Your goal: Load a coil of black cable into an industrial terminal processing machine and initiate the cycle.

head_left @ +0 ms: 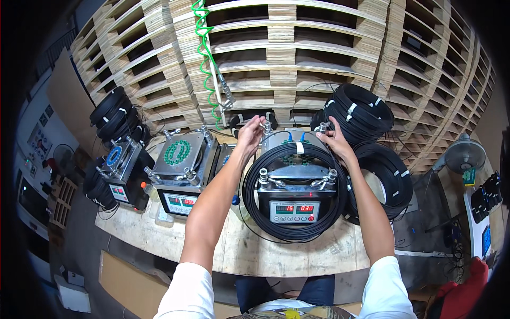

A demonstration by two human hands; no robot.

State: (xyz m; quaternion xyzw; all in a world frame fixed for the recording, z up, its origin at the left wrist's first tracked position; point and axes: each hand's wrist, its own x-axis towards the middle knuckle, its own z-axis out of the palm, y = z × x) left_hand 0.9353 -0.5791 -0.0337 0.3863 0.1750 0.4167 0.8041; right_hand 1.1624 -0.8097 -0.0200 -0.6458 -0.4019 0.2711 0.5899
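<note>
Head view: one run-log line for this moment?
left hand at machine's rear post | right hand at opposite post | black cable coil around machine

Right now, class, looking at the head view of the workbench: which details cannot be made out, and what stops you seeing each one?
- Left hand fingertips: too small to tell what they grip at the machine rear.
- Right hand fingertips: hidden among the posts and black cable coil.
- Rear of the coil: hidden behind the hands.
- Green coiled hose: top cut off by the upper edge.
- Far-left machine: blurred, bent by the fisheye rim.
</note>
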